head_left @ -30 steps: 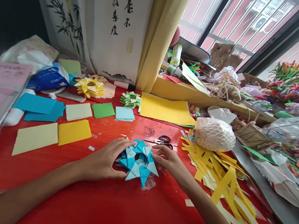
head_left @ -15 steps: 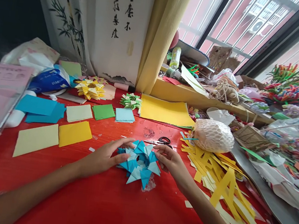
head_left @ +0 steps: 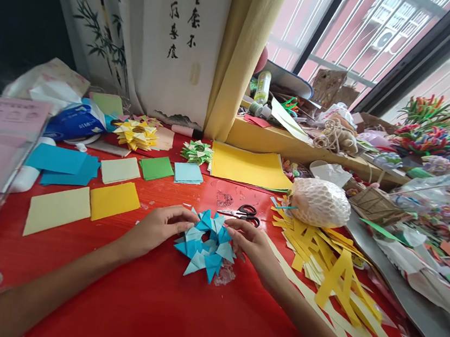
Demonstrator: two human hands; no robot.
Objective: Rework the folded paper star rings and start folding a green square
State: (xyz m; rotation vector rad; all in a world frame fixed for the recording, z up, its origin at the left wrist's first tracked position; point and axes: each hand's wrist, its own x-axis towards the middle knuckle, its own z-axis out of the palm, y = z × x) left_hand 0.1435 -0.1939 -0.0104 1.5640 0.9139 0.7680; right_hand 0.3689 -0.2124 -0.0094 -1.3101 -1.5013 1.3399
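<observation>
A white hanging scroll (head_left: pixel 171 36) by the curtain carries black brush-written Chinese characters in two short columns beside painted bamboo. I can make out 水 in the left column and 不 low in the right; the others are too cursive to read with confidence. The blue packet (head_left: pixel 71 119) at the far left of the surface has white print, too small to read.
</observation>
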